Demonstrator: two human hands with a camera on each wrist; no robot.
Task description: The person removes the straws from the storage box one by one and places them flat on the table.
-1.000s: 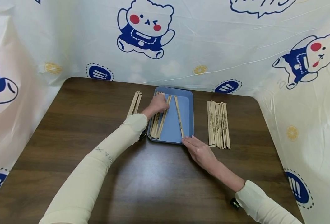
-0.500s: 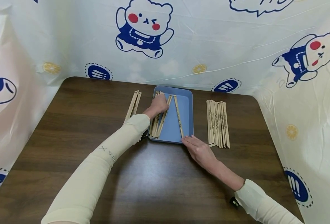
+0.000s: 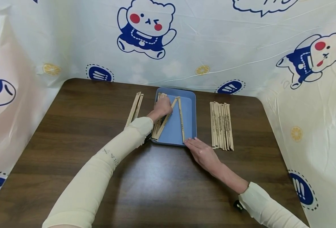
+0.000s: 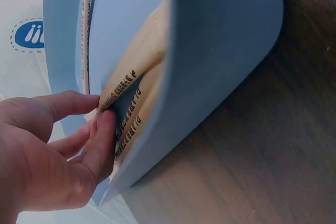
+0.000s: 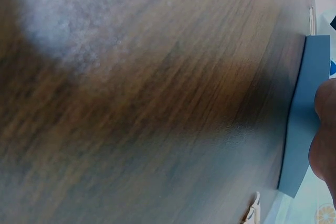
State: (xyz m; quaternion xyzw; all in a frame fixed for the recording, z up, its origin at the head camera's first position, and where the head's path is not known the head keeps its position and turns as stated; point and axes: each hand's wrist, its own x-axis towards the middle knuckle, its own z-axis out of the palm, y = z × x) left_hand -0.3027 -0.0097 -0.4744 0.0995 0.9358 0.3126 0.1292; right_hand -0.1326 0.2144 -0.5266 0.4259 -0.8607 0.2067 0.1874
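My left hand [image 3: 162,106] reaches into a shallow blue tray [image 3: 189,126]. Its thumb and a finger pinch a slim paper-wrapped stick [image 3: 164,122], printed with dark lettering, which slants across the tray. Several similar wrapped sticks [image 4: 134,114] lie along the tray's left wall, partly hidden by that hand. A single wrapped stick [image 3: 181,118] lies apart in the middle of the tray, its far end near the slanted one's. My right hand [image 3: 204,155], fingers extended, touches the tray's near right corner; the right wrist view shows its fingers [image 5: 325,145] against the tray wall.
To the right of the tray, a row of wrapped sticks [image 3: 222,126] lies on the brown wooden table [image 3: 150,183]. Left of it are a few more sticks [image 3: 134,109], partly covered by the left sleeve. A printed curtain [image 3: 185,41] hangs behind the table.
The far end of the pinched stick has swung right, up to the single stick's far end. The single stick's near end has shifted slightly left. My right hand stays at the corner.
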